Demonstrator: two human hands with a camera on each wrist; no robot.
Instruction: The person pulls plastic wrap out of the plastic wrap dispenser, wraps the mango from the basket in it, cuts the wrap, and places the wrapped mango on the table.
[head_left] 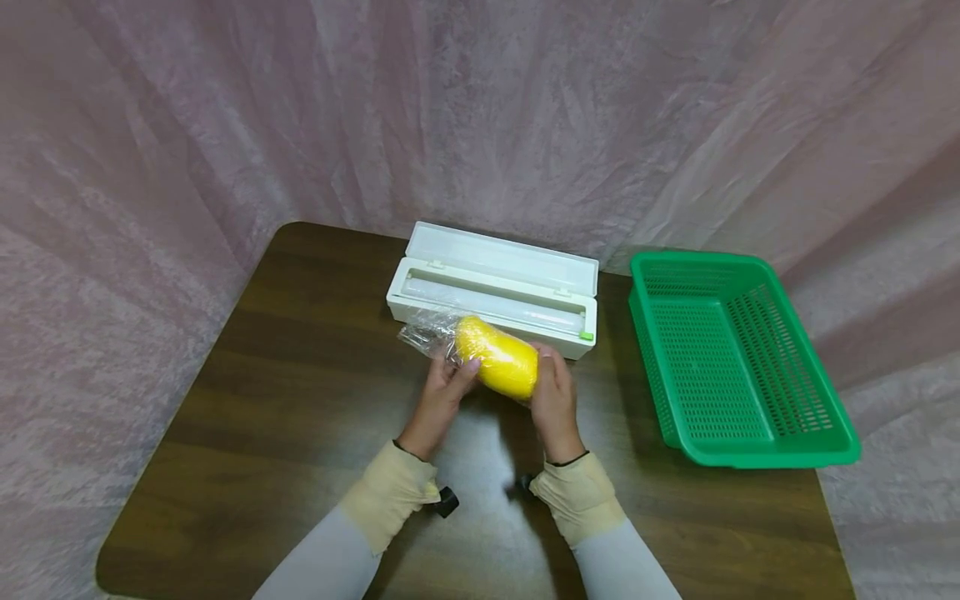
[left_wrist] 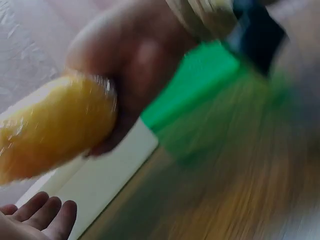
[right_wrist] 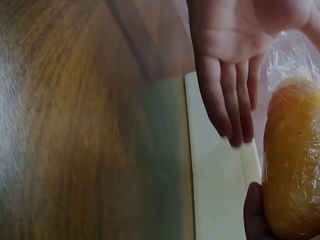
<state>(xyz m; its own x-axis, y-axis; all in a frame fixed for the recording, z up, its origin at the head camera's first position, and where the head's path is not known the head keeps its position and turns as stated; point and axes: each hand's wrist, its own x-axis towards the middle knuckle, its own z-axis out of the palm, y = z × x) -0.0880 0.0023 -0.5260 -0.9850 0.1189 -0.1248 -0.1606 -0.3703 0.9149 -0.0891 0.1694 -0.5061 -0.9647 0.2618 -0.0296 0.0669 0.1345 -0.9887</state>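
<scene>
A yellow, oblong, rounded thing [head_left: 497, 357] is wrapped in clear plastic film, over the front edge of a white film dispenser box [head_left: 577, 343]. Loose film [head_left: 429, 333] trails off its left end. My right hand [head_left: 553, 398] grips the right end; the left wrist view also shows the right hand [left_wrist: 132, 65] around that end. At the other end, my left hand [head_left: 441, 398] is beside the loose film, its thumb over the yellow thing in the head view. Straight fingers of the left hand [right_wrist: 227, 70] show in the right wrist view.
The dispenser's lid [head_left: 502, 257] stands raised, with a roll of film [head_left: 487, 302] inside. To the right, a green plastic basket [head_left: 678, 417] stands on the brown wooden table [head_left: 300, 400]. A pinkish curtain [head_left: 525, 117] hangs behind the table.
</scene>
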